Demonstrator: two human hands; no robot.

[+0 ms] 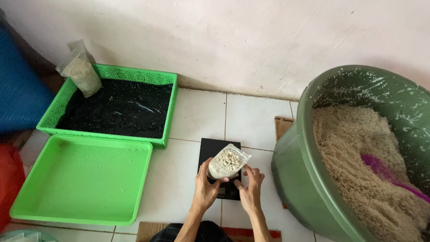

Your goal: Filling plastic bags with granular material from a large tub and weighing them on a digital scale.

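Over black scale (210,150): pouch (227,162) w/ both hands, mouth up-right, axis diagonal.

Both hands held a small clear bag of pale grains over a black scale.

The left hand (204,187) and right hand (250,188) gripped the bag (227,162) above the scale (218,150) at lower centre. A big green tub (293,166) of grains with a purple scoop (386,172) filled the right; two green trays (80,179), one black-lined (114,107) and holding another bag (82,71), lay left.
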